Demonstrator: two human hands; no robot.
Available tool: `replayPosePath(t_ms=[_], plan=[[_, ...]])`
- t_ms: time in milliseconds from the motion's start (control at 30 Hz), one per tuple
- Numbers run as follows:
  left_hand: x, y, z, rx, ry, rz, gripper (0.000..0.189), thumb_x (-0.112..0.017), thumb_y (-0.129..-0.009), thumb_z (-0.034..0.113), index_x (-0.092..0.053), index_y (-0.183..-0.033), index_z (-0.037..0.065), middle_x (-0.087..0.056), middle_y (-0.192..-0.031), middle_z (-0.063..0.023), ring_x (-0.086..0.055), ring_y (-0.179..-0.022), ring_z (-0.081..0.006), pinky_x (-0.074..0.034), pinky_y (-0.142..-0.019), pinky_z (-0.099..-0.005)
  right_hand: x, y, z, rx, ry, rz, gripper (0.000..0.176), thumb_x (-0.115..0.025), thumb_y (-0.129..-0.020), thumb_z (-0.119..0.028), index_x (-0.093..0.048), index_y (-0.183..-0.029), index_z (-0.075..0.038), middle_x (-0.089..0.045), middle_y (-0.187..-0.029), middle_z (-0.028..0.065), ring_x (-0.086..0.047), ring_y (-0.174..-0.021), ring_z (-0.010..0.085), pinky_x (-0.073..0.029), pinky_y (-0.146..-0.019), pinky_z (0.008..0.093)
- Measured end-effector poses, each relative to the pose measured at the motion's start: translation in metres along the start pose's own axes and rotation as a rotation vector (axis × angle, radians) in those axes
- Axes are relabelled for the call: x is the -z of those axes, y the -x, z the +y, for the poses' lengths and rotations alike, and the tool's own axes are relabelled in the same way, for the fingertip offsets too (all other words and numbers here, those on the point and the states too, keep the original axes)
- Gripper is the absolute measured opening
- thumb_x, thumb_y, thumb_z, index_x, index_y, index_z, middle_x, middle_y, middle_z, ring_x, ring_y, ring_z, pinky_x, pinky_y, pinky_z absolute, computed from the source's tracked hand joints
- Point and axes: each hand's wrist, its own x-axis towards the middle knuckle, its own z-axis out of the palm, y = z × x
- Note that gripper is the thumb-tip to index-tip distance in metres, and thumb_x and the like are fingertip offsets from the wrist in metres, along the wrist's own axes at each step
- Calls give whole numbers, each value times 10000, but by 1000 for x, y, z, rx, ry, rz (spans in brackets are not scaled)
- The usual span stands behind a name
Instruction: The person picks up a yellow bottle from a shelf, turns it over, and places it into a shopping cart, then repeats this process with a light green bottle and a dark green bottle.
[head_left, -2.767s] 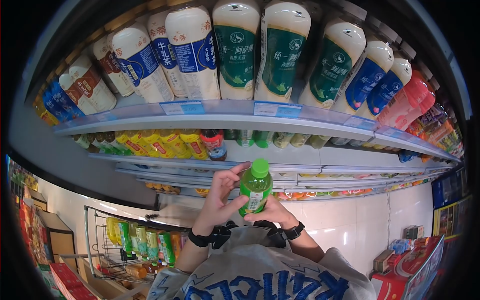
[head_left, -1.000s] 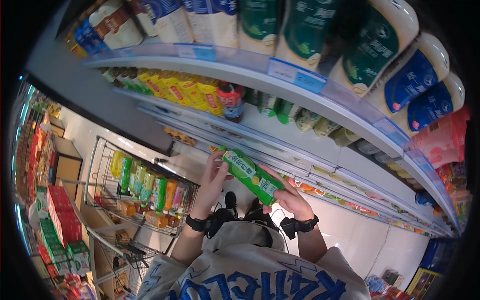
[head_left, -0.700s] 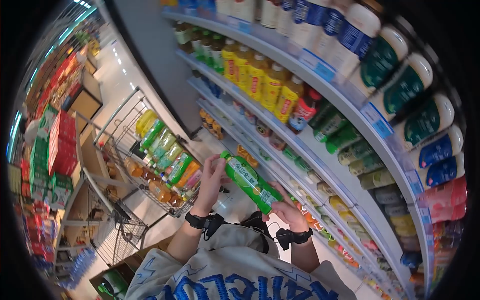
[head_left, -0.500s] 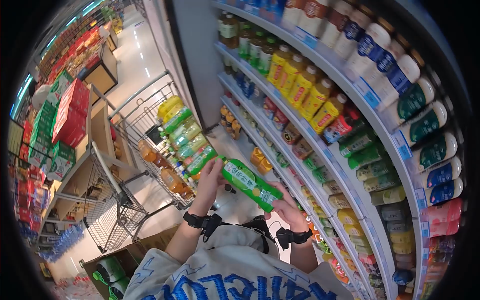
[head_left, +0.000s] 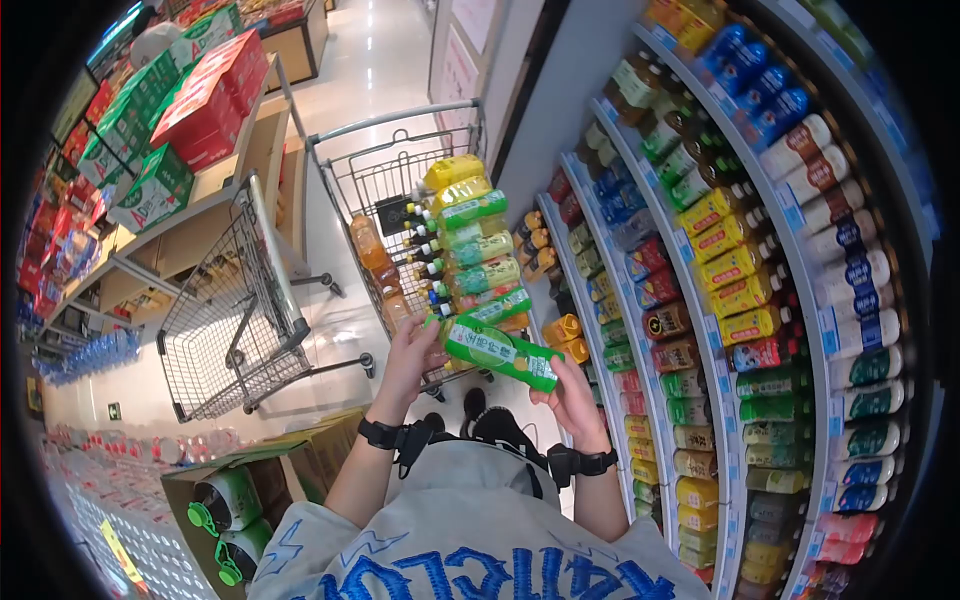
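A green drink bottle (head_left: 497,353) with a pale label lies almost level in front of my chest, held between both hands. My left hand (head_left: 416,352) is closed around its capped end. The fingers of my right hand (head_left: 573,395) grip the base end. Just beyond the bottle stands a shopping cart (head_left: 330,160) with rows of bottles in it, yellow, green and amber. Another green-labelled bottle (head_left: 500,306) lies at the near end of those rows, partly behind the one I hold.
On my right, curved drink shelves (head_left: 715,390) hold many bottles. A second cart (head_left: 215,370) stands at left by a display with red boxes (head_left: 215,100). Near my left elbow is a carton (head_left: 190,480) with green-capped bottles. Tiled floor (head_left: 385,60) runs ahead.
My view has turned right-to-left toward the cart, so the cart and shelves appear shifted rightward. The bottle stays in both hands and is now held closer to level.
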Motion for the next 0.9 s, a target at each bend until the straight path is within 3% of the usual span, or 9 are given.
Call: replayPosePath(t_ms=[67, 200, 367, 433, 500, 667, 767, 900], plan=[[9, -8, 1, 0, 35, 6, 356, -625, -955, 284, -508, -1227, 86, -614, -1020, -58, -621, -893, -151, -549, -707, -300, -5, -21, -7, -51, 29, -19, 285, -494, -1017, -239, -480, -1223, -43, -621, -1053, 101, -602, -802, 163, -504, -654, 304], [19, -35, -4, 22, 71, 61, 369, -632, -954, 264, -493, -1248, 89, -620, -1062, -62, -630, -906, -162, -532, -730, -286, -5, -79, -17, -27, 153, 101, 407, -614, -952, -228, -483, -1281, -28, -649, -989, 81, -635, -655, 139, -528, -561, 245], [19, -97, -8, 70, 101, 144, 343, -642, -950, 267, -515, -1215, 90, -624, -1038, -51, -633, -904, -152, -531, -719, -279, 18, -180, -31, 3, 210, 112, 463, -662, -920, -203, -479, -1304, -20, -647, -992, 88, -633, -636, 143, -511, -558, 234], [16, -127, -1, 119, 171, 135, 328, -654, -944, 269, -528, -1190, 93, -625, -1013, -40, -636, -882, -143, -530, -713, -273, 28, -226, -38, -21, 290, 110, 452, -668, -918, -220, -496, -1281, -14, -651, -1010, 75, -634, -693, 126, -502, -577, 224], [9, -160, 0, 139, 171, 229, 245, -661, -940, 252, -563, -1106, 101, -621, -957, -20, -620, -848, -126, -522, -677, -264, 46, -276, -39, 15, 416, 98, 492, -679, -905, -300, -538, -1281, -17, -652, -1070, 31, -589, -866, 80, -426, -652, 206], [6, -244, -15, 162, 153, 330, 292, -703, -911, 270, -577, -1114, 104, -621, -928, 24, -608, -826, -94, -514, -695, -250, 68, -365, -47, -73, 610, 125, 641, -700, -849, -449, -557, -1294, -9, -657, -1059, 41, -578, -910, 117, -419, -700, 257], [10, -280, -29, 190, 124, 382, 278, -701, -911, 296, -581, -1093, 125, -618, -925, 45, -600, -804, -82, -498, -684, -237, 84, -400, -42, -154, 643, 76, 672, -704, -832, -484, -573, -1290, -11, -652, -1079, 54, -579, -941, 136, -424, -729, 271], [13, -309, -41, 199, 117, 455, 370, -718, -894, 308, -576, -1152, 83, -594, -915, 21, -593, -736, -79, -497, -573, -209, 83, -426, -43, -147, 622, 111, 628, -756, -812, -401, -603, -1235, 38, -642, -1117, 99, -597, -1007, 169, -459, -858, 301]])
